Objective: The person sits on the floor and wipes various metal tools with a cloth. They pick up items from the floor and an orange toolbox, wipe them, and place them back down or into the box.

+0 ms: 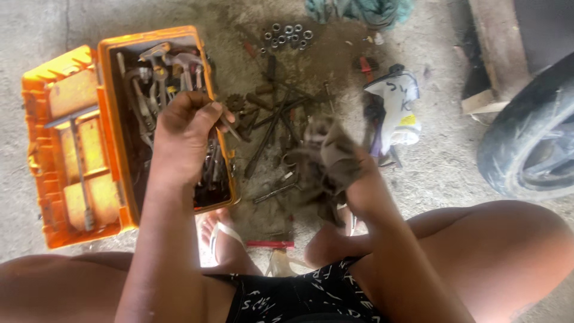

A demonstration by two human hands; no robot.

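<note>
Orange plastic toolbox [72, 137] is lying open on the concrete, and the left hand [185, 134] is hovering over its tool-filled tray, fingers pinching a small dark metal part [230, 127]. Right of the toolbox, the right hand [359, 179] is clutching a grimy brown rag [326, 161], blurred, above scattered rusty rods [275, 128].

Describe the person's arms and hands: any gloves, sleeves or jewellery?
Both arms are bare to above the elbow, with no sleeves in view. The left hand and right hand wear no gloves, and no rings, watch or bracelets show. The right hand is motion-blurred, so small details there cannot be told. The fingernails on the left hand look short and plain.
</note>
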